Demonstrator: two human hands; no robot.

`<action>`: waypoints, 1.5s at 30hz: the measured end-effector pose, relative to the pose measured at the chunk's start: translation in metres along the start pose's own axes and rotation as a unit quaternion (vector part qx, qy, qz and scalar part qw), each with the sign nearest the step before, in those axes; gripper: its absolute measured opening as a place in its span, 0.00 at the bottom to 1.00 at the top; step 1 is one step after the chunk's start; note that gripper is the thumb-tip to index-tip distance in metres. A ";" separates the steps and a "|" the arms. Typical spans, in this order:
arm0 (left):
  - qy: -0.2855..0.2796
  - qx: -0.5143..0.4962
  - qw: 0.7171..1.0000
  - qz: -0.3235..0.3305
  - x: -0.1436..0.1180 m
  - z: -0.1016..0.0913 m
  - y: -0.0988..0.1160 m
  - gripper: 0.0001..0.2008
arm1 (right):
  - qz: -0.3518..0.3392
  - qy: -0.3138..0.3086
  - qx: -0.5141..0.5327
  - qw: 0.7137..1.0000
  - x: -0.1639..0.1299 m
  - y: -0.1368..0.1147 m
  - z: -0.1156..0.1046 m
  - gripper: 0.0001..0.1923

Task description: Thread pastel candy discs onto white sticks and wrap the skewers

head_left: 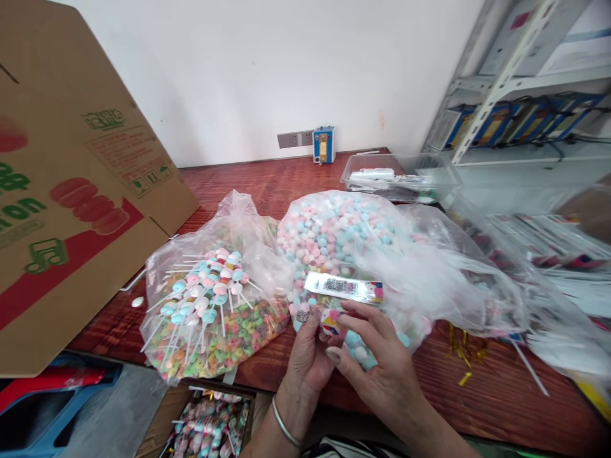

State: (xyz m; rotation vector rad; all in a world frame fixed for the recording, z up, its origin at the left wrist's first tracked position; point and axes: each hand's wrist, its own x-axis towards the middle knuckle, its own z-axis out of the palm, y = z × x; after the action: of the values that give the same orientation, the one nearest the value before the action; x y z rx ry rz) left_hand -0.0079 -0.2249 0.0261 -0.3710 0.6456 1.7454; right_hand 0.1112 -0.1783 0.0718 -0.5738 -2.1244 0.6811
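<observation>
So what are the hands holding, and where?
Both hands, left and right, pinch a small printed packet by its lower end.

glossy printed wrapper (344, 287) of thin plastic or card just above the left hand (308, 356) and right hand (382, 369). smooth metal bangle (285, 425) on the left wrist. thin, crinkled, clear plastic bag (214, 299) to the left of the hands, another bag (405, 261) just beyond them. reddish varnished wood table (267, 184) beneath, faintly shiny. matt brown cardboard box (71, 191) far left. clear hard plastic tray (396, 175) well beyond the right hand.
</observation>
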 end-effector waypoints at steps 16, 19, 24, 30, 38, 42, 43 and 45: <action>-0.087 -0.033 0.962 0.255 -0.102 -0.042 0.092 0.17 | -0.012 -0.273 0.062 0.960 0.127 -0.034 0.096 0.12; -0.080 -0.040 0.959 0.268 -0.113 -0.055 0.105 0.18 | -0.017 -0.295 0.012 0.955 0.141 -0.045 0.134 0.13; -0.065 -0.041 0.961 0.267 -0.120 -0.068 0.118 0.19 | -0.111 -0.375 -0.100 0.915 0.131 -0.079 0.171 0.08; -0.072 -0.006 0.955 0.289 -0.119 -0.080 0.130 0.20 | -0.186 -0.444 -0.158 0.862 0.110 -0.097 0.197 0.07; -0.025 -0.044 0.944 0.326 -0.110 -0.076 0.140 0.16 | 0.007 -0.369 -0.154 0.917 0.116 -0.064 0.143 0.08; -0.008 -0.077 0.945 0.317 -0.095 -0.056 0.140 0.14 | 0.089 -0.350 -0.188 0.913 0.114 -0.031 0.117 0.12; -0.008 -0.084 0.947 0.311 -0.090 -0.051 0.139 0.14 | 0.090 -0.343 -0.169 0.920 0.112 -0.023 0.110 0.12; -0.012 -0.095 0.949 0.300 -0.083 -0.042 0.136 0.12 | 0.084 -0.313 -0.086 0.942 0.101 -0.010 0.088 0.15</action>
State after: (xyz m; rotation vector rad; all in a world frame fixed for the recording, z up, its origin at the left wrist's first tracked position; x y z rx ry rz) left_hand -0.1192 -0.3379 0.0697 -0.3014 0.6106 2.4016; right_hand -0.0191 -0.1489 0.0892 -0.7073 -2.7719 0.8610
